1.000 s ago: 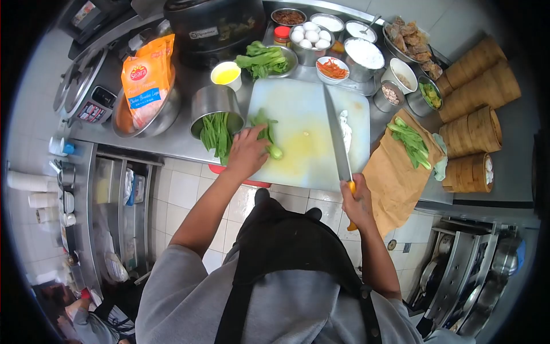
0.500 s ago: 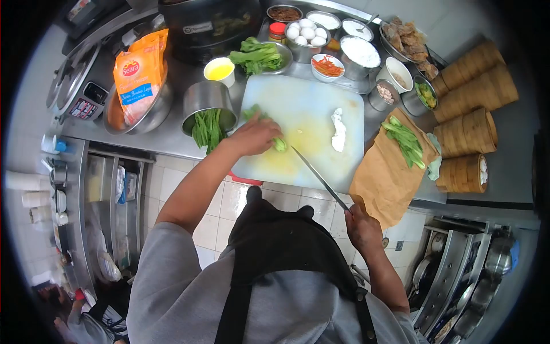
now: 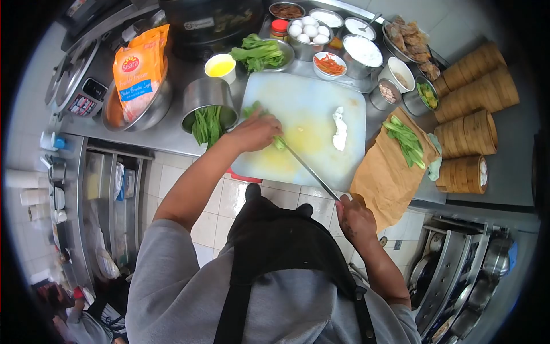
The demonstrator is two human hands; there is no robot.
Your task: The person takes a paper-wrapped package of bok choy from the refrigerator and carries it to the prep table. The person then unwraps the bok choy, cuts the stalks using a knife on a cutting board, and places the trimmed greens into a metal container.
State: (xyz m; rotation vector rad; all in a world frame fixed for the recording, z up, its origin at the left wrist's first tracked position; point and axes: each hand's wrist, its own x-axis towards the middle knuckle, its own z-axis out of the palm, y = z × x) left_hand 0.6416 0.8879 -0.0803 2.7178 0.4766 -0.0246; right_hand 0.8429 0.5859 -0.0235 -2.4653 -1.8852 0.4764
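We note the knife (image 3: 312, 173), gripped by the right fingers (image 3: 345, 207), has swung left, reaching greens (image 3: 279, 143) the left fingers (image 3: 270, 127) hold.

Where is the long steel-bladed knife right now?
In the head view, the knife is in the right hand, its tip near the leafy green vegetable under the left hand on the white cutting board.

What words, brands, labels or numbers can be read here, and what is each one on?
"Seara": the orange bag.
"Frozen": same bag, below the brand; the word before it is unclear.
"Chicken Boneless Legs": the bag's blue band; the smaller line beneath is too small to read.
Too blurred or small to read: the pale label on the black pot and the red-and-white label on the appliance at left.
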